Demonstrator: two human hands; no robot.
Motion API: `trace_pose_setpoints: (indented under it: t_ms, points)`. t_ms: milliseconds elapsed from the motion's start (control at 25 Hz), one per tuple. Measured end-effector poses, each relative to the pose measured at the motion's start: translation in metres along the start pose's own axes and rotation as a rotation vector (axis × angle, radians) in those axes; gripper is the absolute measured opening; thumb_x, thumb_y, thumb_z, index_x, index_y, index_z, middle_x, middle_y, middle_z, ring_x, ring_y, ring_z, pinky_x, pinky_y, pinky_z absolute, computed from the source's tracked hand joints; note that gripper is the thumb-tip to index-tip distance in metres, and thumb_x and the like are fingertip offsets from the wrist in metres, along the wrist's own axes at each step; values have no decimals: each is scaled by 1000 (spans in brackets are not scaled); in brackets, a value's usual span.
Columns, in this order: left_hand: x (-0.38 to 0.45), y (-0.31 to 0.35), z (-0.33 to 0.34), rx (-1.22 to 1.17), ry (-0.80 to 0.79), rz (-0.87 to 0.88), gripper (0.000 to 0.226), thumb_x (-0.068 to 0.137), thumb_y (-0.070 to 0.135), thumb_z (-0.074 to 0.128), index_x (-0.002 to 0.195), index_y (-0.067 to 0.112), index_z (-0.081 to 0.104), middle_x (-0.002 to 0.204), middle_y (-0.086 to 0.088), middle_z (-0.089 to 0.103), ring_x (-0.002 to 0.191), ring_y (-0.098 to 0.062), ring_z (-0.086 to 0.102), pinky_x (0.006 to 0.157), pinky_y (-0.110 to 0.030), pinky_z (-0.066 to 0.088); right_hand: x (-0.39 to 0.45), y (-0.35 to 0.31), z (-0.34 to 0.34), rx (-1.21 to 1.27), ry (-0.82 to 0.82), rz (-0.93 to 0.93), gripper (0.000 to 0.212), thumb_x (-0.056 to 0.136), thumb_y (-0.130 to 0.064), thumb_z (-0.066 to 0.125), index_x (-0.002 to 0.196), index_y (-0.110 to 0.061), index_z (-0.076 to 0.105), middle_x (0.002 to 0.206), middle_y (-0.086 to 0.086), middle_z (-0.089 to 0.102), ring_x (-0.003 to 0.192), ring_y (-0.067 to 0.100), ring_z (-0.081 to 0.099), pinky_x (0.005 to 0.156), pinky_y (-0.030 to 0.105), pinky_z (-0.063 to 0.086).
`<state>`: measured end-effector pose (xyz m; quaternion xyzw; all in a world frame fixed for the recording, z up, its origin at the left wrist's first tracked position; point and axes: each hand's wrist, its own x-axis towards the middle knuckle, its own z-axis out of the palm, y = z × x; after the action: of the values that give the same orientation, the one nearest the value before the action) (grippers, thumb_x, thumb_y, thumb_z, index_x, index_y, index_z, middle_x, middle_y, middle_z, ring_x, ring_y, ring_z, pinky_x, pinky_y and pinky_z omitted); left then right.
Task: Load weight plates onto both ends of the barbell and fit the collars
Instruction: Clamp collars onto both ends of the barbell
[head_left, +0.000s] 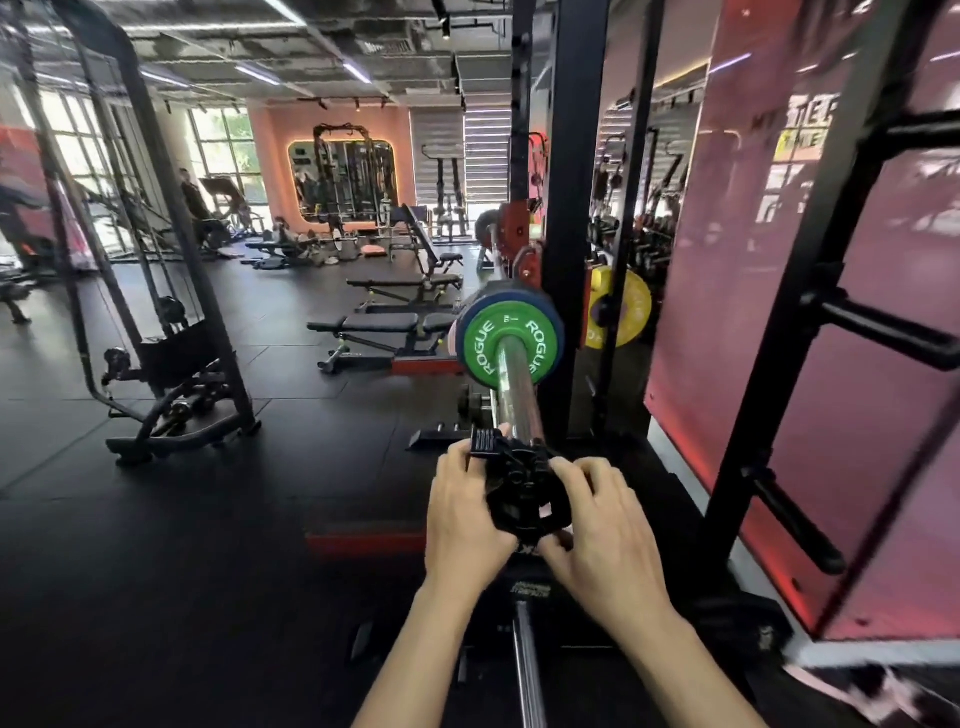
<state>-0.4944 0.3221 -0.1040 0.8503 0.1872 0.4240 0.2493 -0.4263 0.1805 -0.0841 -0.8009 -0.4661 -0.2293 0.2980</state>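
Note:
A chrome barbell sleeve points away from me. On it sits a green ROGUE plate with a larger blue plate behind it. A black clamp collar is at the sleeve's near end. My left hand grips its left side and lever. My right hand holds its right side and underside with curled fingers. The bar's very tip is hidden behind the collar and my hands.
The black rack upright stands just right of the plates, with a yellow plate stored behind it. Pegs stick out from a frame at right. Benches and a cable machine stand at left on black floor.

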Motion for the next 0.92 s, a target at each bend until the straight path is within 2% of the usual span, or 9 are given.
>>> trace_pose_setpoints:
  t_ms: [200,280,360,480,640,920]
  points:
    - [1,0,0,-52,25,0,53,74,53,60,123,39,47,113,23,38,106,-13,50,89,-39,49,2,-3,3,-71,-11,47,73,58,-18,73,126,-20,45,109,0,51,93,23,52,76,36,48]
    - [0,0,-1,-35,-15,-16,54,74,58,55,122,36,47,115,19,40,106,-15,49,88,-39,48,0,-5,5,-41,-5,69,70,61,-16,70,127,-21,45,110,-3,50,95,22,52,78,35,47]
    - [-1,-1,-2,16,-72,-13,50,75,55,57,119,34,46,113,15,43,102,-14,48,87,-40,49,-2,-7,5,0,3,86,70,65,-16,67,130,-24,42,111,-7,48,98,19,52,80,35,46]
    - [-9,-6,-8,35,-117,19,55,70,53,62,118,35,40,109,19,42,102,-9,46,88,-35,49,-3,-6,2,37,-3,84,76,67,-20,67,137,-27,37,114,-9,47,103,17,51,83,35,47]
    - [-16,-12,-21,-4,-113,33,71,66,47,65,130,34,38,116,27,40,111,-3,46,96,-33,47,-1,-2,-1,26,-30,43,79,68,-23,67,140,-26,35,114,-9,46,103,17,51,82,35,48]
    - [-26,-5,-34,-14,-119,46,76,70,45,62,142,33,39,121,28,49,112,2,46,97,-28,44,-8,7,-7,105,-69,-15,81,74,-36,64,146,-31,28,117,-14,45,105,11,49,82,32,49]
